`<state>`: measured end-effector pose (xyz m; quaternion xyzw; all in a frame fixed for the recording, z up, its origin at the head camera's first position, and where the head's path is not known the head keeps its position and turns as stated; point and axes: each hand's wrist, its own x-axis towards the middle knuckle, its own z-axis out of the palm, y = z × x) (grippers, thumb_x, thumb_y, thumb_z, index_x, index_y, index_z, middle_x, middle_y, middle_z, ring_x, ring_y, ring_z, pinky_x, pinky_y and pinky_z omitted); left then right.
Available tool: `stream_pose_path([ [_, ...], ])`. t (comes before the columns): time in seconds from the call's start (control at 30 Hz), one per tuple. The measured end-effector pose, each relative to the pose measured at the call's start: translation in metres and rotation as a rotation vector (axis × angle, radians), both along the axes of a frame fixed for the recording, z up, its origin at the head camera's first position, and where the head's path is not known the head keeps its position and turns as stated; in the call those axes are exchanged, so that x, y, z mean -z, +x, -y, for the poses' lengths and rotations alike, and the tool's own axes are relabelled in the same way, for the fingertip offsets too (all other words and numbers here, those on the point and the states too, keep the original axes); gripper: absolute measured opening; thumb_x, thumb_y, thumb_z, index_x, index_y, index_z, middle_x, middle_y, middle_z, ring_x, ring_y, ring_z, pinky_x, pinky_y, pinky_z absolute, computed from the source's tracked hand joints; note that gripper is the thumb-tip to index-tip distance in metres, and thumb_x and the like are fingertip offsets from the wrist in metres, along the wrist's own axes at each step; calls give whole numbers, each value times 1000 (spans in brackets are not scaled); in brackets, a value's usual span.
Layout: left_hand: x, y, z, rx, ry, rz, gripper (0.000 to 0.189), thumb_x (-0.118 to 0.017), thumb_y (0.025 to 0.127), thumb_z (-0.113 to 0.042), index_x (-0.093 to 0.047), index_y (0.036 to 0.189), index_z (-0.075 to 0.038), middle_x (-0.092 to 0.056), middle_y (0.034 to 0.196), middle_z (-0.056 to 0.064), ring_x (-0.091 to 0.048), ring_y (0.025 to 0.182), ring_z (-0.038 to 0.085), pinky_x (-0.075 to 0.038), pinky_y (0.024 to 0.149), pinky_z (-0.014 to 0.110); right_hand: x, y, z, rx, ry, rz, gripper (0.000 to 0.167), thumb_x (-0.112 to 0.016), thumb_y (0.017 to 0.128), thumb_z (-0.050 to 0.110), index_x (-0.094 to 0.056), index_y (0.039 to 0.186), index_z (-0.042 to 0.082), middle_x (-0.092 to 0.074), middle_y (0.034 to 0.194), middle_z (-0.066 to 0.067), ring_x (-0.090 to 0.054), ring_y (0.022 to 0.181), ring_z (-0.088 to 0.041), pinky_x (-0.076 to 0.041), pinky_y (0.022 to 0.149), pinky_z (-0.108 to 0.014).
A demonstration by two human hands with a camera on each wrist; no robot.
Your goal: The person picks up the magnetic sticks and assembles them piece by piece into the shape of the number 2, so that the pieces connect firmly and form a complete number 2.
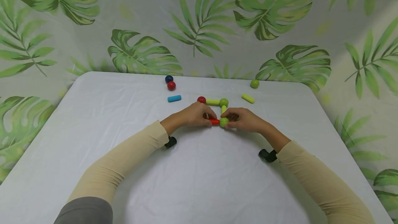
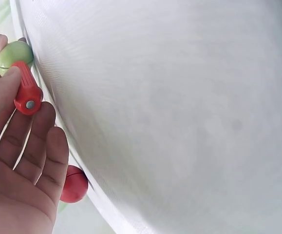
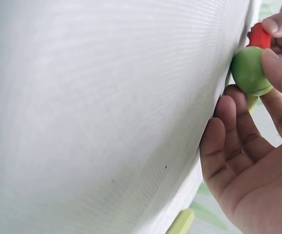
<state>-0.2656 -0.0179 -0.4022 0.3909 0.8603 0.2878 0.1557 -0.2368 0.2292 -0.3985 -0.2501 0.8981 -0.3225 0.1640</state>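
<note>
We judge part-built one chain (image 1: 212, 102) toward the far edge of the worktop (image 1: 199, 182), left hand (image 1: 196, 114) pinching its red stick (image 1: 214, 122), right hand (image 1: 245, 119) the adjoining green ball (image 1: 223, 123); unjoined, either side: blue stick (image 1: 174, 98), yellow stick (image 1: 248, 98), three balls (image 1: 171, 85).

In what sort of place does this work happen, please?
Probably an indoor recording or play corner: a white-covered table, a leaf-patterned backdrop behind it, and toy-like pieces such as a red stick and green ball.
</note>
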Motion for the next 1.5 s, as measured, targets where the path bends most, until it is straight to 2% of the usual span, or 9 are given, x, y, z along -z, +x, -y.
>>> stream_pose_path([
  [0.17, -1, -1, 2, 26, 22, 5, 27, -76, 87, -15, -75, 114, -15, -73, 105, 0, -62, 90, 12, -51, 81, 21, 0, 0, 0, -2, -2, 2, 34, -75, 88, 17, -67, 121, 12, -70, 108, -8, -62, 94, -18, -51, 84, -33],
  [0.4, -1, -3, 3, 26, 37, 30, 27, -76, 86, -14, -76, 113, -15, -73, 105, 0, -62, 88, 12, -50, 80, 20, 0, -1, 0, -2, 6, -4, 34, -75, 88, 18, -67, 121, 12, -70, 110, -8, -62, 96, -18, -50, 85, -32],
  [0.6, -6, -6, 13, -9, 49, 32, 27, -74, 89, -15, -74, 116, -12, -74, 111, 1, -64, 91, 14, -53, 83, 24, 3, -2, 0, -4, 6, -5, 34, -75, 88, 18, -67, 120, 12, -69, 108, -7, -61, 93, -18, -50, 84, -32],
  [0.83, -21, -9, 51, -35, 66, -69, 28, -73, 89, -12, -73, 116, -6, -74, 115, 9, -67, 93, 20, -55, 91, 40, 6, -3, 0, 2, 24, 4, 36, -75, 88, 19, -67, 122, 14, -68, 109, -5, -61, 96, -17, -50, 84, -30],
  [0.97, -27, -10, 77, -76, 111, -127, 26, -72, 88, -11, -74, 113, -5, -74, 112, 12, -68, 92, 22, -56, 88, 44, 6, -2, 0, 11, 31, 4, 37, -76, 88, 19, -66, 123, 14, -67, 108, -4, -60, 96, -16, -50, 84, -30],
  [1.13, -30, -5, 107, -142, 169, -163, 22, -74, 87, -10, -75, 109, -6, -75, 110, 10, -68, 90, 21, -55, 80, 38, 5, -2, -1, -1, 13, 3, 37, -76, 87, 19, -66, 122, 13, -67, 108, -6, -60, 96, -17, -50, 85, -31],
  [1.27, -28, -1, 127, -191, 191, -172, 21, -75, 86, -8, -76, 107, -6, -75, 108, 10, -66, 87, 19, -53, 75, 30, 3, -2, 0, -13, 13, -7, 36, -76, 88, 20, -66, 122, 12, -67, 107, -7, -60, 96, -17, -50, 85, -32],
  [1.5, -26, -4, 146, -273, 189, -184, 20, -73, 87, -5, -76, 106, -6, -75, 108, 9, -63, 86, 19, -51, 72, 27, 1, 0, 1, -2, 26, 1, 36, -76, 88, 19, -66, 122, 12, -67, 106, -7, -60, 95, -17, -50, 86, -32],
])
